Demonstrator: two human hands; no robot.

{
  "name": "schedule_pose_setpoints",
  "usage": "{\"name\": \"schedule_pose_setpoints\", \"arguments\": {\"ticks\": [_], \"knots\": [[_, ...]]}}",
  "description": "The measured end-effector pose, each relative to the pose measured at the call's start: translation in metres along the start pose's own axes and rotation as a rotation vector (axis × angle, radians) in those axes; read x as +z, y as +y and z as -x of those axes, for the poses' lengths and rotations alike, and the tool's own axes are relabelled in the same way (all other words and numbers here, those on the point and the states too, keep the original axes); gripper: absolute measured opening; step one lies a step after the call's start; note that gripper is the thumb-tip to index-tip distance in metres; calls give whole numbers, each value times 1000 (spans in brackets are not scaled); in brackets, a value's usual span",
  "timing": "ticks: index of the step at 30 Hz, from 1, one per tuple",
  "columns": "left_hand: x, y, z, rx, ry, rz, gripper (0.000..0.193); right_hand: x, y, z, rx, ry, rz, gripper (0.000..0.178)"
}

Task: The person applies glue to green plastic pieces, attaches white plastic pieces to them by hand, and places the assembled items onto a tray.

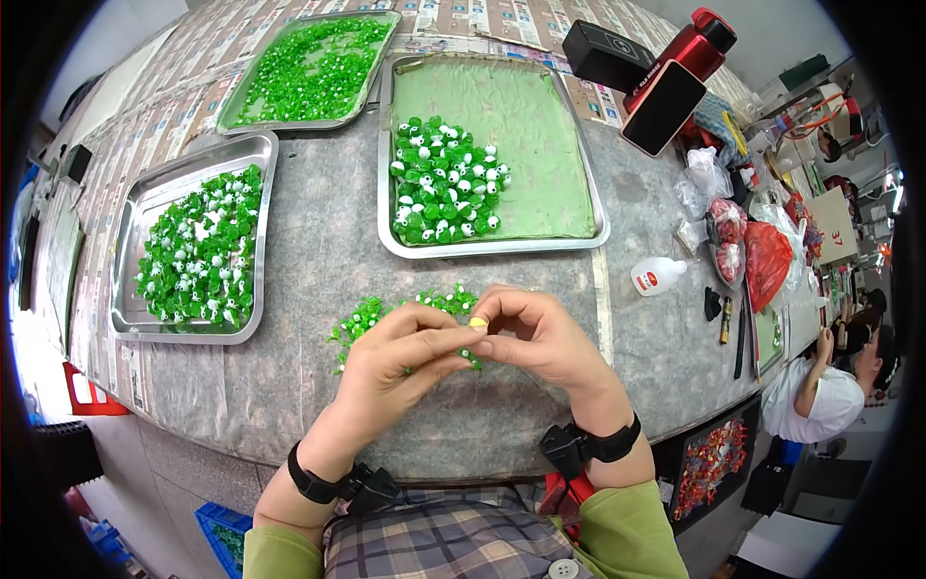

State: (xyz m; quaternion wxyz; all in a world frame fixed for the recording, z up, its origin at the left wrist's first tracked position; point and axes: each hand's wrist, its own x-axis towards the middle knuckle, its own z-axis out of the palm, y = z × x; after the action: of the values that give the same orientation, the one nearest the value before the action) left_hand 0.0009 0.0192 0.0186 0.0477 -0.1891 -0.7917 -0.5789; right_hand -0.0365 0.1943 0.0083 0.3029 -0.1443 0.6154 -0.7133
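My left hand [400,352] and my right hand [535,333] meet over the near middle of the table. Their fingertips are pinched together around a small yellow piece [478,322], mostly covered by the fingers. I cannot make out whether anything else is between them. Beneath and just beyond the hands lies a loose pile of small green and white pieces [365,317], partly hidden by my fingers. Farther off, a steel tray with a green lining [540,125] bears a heap of green and white eyeball-like beads [446,183] on its left side.
On the left stands a steel tray [145,203] of similar pieces; behind it, another tray [231,114] holds small green ones. A white bottle [658,276], phone [664,108], red flask [709,43], black box [608,53] and red bag [769,262] occupy the right. Another person [815,398] sits far right.
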Motion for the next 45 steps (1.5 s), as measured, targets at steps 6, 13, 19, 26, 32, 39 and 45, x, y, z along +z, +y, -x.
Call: {"name": "schedule_pose_setpoints", "arguments": {"ticks": [6, 13, 19, 26, 32, 39, 45], "knots": [[4, -2, 1, 11, 47, 60, 24, 7, 0, 4, 136, -59, -368, 13], [-2, -9, 6, -389, 298, 695, 13, -47, -52, 55, -746, 1069, 157, 10], [-1, -12, 3, -455, 317, 850, 13, -109, -16, 74, -512, 1343, 492, 26], [-4, -13, 5, -540, 224, 940, 13, -114, 1, 70, -153, 992, 490, 41], [-5, -14, 4, -600, 211, 1070, 14, -26, -54, 43, -473, 818, 239, 40], [-3, -17, 5, -627, 235, 1167, 11, 19, -54, 25, -636, 779, 155, 50], [-4, -18, 5, -639, 194, 1195, 10, 12, -37, 24, -817, 676, 539, 49]]}}
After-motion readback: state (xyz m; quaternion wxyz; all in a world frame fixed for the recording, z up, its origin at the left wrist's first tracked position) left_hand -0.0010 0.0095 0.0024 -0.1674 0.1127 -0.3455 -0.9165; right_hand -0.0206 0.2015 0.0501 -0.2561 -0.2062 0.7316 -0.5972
